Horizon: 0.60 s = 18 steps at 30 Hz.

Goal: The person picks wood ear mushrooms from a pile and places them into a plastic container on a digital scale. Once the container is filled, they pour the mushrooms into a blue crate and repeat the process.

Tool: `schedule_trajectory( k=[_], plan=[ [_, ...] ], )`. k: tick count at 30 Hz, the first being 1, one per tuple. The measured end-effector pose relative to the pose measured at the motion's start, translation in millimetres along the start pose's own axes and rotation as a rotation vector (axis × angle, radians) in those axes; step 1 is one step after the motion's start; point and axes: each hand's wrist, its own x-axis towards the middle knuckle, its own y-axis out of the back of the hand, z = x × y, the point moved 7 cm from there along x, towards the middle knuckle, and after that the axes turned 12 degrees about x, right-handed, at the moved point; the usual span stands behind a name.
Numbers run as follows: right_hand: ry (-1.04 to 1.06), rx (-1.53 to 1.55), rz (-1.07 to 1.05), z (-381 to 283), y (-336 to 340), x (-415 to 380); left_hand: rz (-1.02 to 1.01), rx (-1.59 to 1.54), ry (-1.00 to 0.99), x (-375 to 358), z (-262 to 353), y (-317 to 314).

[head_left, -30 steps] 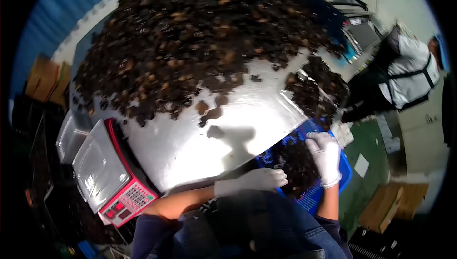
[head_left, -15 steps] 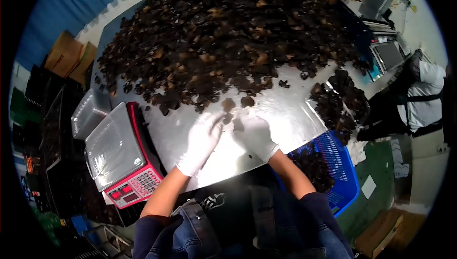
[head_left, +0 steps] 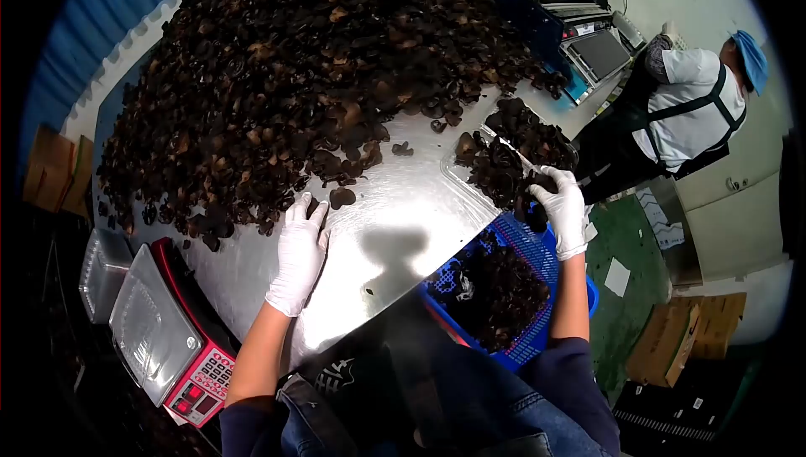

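Note:
A large heap of dark brown, ear-shaped pieces [head_left: 277,79] covers the back of the metal table [head_left: 403,196]. My left hand [head_left: 300,254], in a white glove, rests at the heap's front edge beside a loose piece [head_left: 342,197]; its fingers are slightly apart with nothing seen in them. My right hand [head_left: 561,207], also gloved, is at the right edge of a clear tray [head_left: 470,188] heaped with the same dark pieces [head_left: 504,159]. Its thumb and fingers curl around the pile's edge; whether they grip a piece is hard to tell.
A red scale [head_left: 197,373] and clear containers [head_left: 107,268] stand at the left. Below the table's right edge is a blue basket [head_left: 537,264] with dark pieces. A person [head_left: 684,104] in a blue cap stands at the right, near cardboard boxes [head_left: 663,344].
My hands have parted: the left stays by the heap, while the right has moved to the tray of pieces. The view has turned to the right, and the co-worker shows more fully.

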Motion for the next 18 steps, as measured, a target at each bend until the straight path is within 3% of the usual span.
schedule_trajectory(
  k=[2, 4, 7, 11, 13, 17, 18],
  plan=[
    [0.076, -0.031, -0.069, 18, -11, 4, -0.003, -0.01, 0.029, 1, -4, -1],
    [0.041, -0.053, 0.056, 1, 5, 0, 0.084, -0.032, 0.037, 3, -7, 3],
    [-0.017, 0.061, 0.178, -21, 21, -16, 0.046, -0.092, 0.121, 8, -19, -1],
    [0.194, 0.116, 0.221, -59, 3, -64, 0.197, -0.281, 0.173, 11, -31, 0],
    [0.25, 0.198, 0.034, -117, -40, -96, 0.267, -0.357, 0.206, 10, -37, 8],
    [0.602, 0.2, -0.808, -173, -197, -193, 0.307, -0.374, 0.26, -5, -50, 30],
    [0.765, 0.163, -0.791, -194, -209, -212, 0.315, -0.388, 0.286, -12, -54, 38]
  ],
)
